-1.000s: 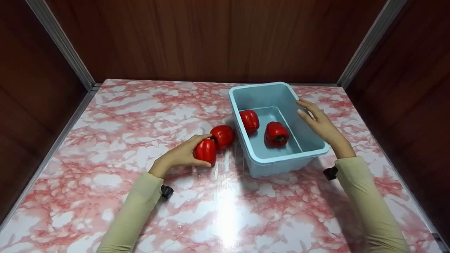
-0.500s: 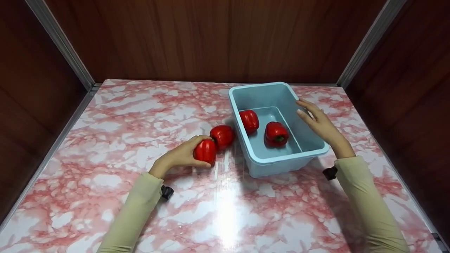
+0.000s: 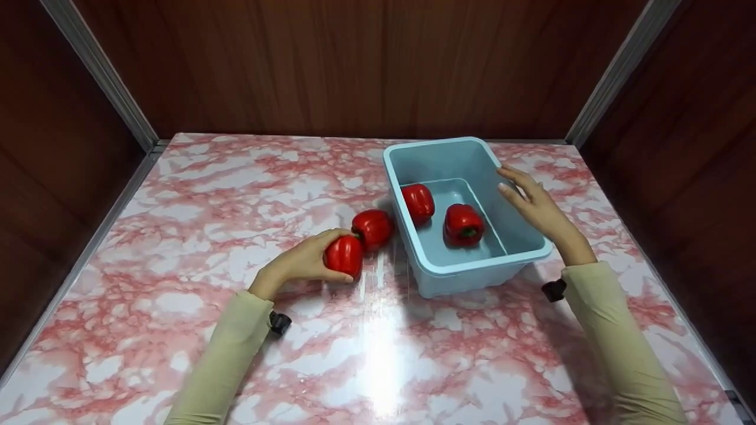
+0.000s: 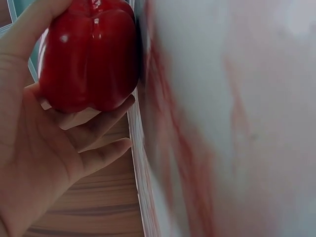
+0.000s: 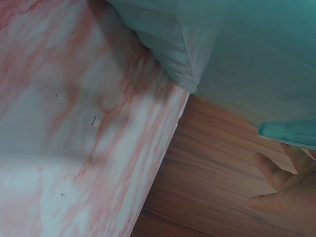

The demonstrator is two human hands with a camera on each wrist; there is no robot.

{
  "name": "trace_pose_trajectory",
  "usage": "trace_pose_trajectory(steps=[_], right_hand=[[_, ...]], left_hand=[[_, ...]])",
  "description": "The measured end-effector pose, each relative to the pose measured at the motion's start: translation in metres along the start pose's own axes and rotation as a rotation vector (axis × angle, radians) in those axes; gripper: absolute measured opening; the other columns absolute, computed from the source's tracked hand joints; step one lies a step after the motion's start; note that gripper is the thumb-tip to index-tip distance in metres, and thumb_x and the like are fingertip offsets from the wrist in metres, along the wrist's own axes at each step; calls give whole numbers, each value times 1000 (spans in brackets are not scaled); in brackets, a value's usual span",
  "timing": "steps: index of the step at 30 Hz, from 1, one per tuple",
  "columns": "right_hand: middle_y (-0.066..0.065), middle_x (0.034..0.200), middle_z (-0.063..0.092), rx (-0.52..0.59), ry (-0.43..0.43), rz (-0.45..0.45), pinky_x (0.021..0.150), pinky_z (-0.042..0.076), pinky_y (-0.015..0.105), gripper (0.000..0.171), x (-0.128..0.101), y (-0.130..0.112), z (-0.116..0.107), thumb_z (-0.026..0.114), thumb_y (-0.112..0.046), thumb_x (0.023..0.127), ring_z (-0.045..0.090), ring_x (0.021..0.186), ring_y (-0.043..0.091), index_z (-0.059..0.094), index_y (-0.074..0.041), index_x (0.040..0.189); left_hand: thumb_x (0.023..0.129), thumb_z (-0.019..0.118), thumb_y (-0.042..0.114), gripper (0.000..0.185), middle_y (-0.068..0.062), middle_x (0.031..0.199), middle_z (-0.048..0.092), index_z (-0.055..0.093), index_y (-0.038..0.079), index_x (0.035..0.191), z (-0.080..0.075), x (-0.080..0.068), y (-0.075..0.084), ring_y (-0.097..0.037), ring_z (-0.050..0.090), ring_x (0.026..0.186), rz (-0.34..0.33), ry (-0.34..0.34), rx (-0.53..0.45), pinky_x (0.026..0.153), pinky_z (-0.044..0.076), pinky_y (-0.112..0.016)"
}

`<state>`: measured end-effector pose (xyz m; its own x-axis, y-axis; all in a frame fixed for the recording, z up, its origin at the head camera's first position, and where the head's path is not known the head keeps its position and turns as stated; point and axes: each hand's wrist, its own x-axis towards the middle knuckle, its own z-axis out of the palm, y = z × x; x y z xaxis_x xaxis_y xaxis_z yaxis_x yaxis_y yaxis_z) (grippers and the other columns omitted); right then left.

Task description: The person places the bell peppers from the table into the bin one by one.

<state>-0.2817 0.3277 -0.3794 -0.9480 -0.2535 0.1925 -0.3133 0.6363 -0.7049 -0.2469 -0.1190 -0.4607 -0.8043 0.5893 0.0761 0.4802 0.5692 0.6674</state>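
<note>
Between the pepper in the left hand and the bin, a second pepper is filling the gap's far part, while bare table is leaving passage on the near side. The bin's left wall is blocking low entry. Inside, a third pepper is crowding the left and a fourth the middle, with room lying at the far end. The right hand is obstructing the right rim.

Light-blue, rectangular plastic bin: upright, right of centre, reaching the counter's far edge. Inside, two glossy red bell peppers, apart, one with green stem facing the near edge. Outside, left: one lobed red bell pepper; just beside it, another, gripped by the left hand.
</note>
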Motion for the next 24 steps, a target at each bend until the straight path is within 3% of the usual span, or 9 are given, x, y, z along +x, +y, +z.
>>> trace_pose_trajectory(steps=[17,24], right_hand=[[10,151,25,6,-7,31,109,-13,55,53,1,-2,1,47,-43,95,17,140,30,38,-19,142],[11,149,30,22,24,-22,109,-12,57,51,1,-1,1,50,-36,95,21,139,30,41,-15,140]], left_hand=[[65,79,51,78,4,126,51,44,27,131,-1,2,4,-17,54,107,27,27,-11,86,50,-38],[65,78,53,81,4,127,50,43,25,132,-3,3,5,-16,54,108,61,57,4,87,50,-38]])
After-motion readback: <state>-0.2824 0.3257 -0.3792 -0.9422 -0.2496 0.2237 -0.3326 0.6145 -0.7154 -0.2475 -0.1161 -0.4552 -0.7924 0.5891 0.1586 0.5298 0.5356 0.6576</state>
